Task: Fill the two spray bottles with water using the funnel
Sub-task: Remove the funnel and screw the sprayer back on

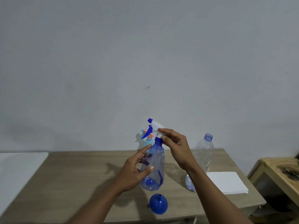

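Right hand [175, 147] fingertips pinch the white-blue spray head [154, 126] just above its blue collar, likely to twist it off or on. Left hand [137, 168] fingers spread loosely, thumb and index touching the clear spray bottle [153, 168] side, steadying it upright on the wooden table [72, 175]. Blue funnel [158, 204] lies mouth-down at 6 o'clock from the bottle, unused. Second spray bottle [148, 139], light blue with pink trigger, stands behind at 12 o'clock. Open water bottle [203, 157] at 3 o'clock, nearly empty; white paper [226, 181] beyond it.
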